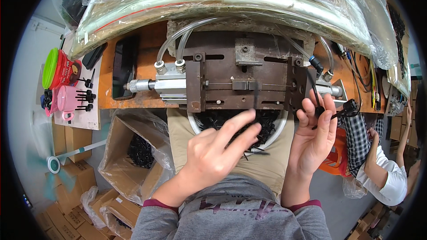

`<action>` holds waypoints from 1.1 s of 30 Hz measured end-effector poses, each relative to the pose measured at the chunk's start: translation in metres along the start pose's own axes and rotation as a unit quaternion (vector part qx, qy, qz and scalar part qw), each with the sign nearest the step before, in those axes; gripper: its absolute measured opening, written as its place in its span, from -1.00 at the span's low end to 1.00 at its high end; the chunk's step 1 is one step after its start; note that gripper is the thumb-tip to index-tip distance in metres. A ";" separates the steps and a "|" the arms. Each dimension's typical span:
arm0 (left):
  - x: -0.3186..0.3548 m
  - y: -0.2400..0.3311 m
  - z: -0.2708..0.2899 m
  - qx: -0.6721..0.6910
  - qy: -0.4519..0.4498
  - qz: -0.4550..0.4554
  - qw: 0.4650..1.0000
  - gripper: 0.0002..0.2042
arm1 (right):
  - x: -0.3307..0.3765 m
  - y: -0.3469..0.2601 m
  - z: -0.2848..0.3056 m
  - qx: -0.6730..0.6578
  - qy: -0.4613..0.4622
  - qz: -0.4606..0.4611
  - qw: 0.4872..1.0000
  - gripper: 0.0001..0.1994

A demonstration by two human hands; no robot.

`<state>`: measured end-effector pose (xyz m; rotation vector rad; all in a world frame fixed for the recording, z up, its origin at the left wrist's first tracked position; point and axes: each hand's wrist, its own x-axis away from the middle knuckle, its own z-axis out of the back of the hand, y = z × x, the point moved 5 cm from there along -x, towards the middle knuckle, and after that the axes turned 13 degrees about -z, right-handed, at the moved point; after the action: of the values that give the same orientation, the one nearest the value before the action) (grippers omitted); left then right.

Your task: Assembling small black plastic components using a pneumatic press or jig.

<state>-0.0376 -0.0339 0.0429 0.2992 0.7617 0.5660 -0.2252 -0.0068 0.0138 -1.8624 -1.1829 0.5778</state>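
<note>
A brown metal jig [240, 82] with a silver air cylinder [164, 84] and clear hoses sits on the orange bench. On my lap below it rests a white-rimmed bowl [279, 134] full of small black plastic parts [267, 122]. My left hand [218, 149] hovers over the bowl with fingers spread, its index tip just under a thin black strip [259, 94] standing at the jig's middle slot. My right hand [313, 135] is at the jig's right end, pinching a black plastic part [318, 110] whose thin tail runs up along the jig.
A black phone [124, 66] lies on the bench at left. A pink cup [66, 100] and stacked green and red bowls [55, 69] stand further left. A lined cardboard box [138, 151] holds black parts. Clear plastic bags [231, 0] cover the back. Another person [378, 164] sits at right.
</note>
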 end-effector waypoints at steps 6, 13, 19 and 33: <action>0.000 -0.012 -0.014 -0.139 -0.053 -0.016 0.989 -0.76 | 0.003 0.004 0.000 0.004 -0.014 -0.023 1.000 -0.66; -0.012 -0.014 -0.016 -0.165 -0.080 -0.019 0.983 -0.78 | 0.005 0.006 0.000 0.006 -0.013 -0.033 0.999 -0.66; -0.012 -0.014 -0.016 -0.146 -0.080 -0.008 0.986 -0.78 | 0.006 0.005 0.003 0.001 -0.002 -0.032 0.999 -0.65; -0.018 0.012 -0.003 -0.001 0.061 -0.056 0.997 -0.65 | 0.016 0.017 -0.013 0.046 -0.035 -0.076 0.995 -0.69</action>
<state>-0.0549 -0.0342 0.0568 0.2210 0.8898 0.4825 -0.2000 -0.0011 0.0080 -1.6699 -1.3096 0.6063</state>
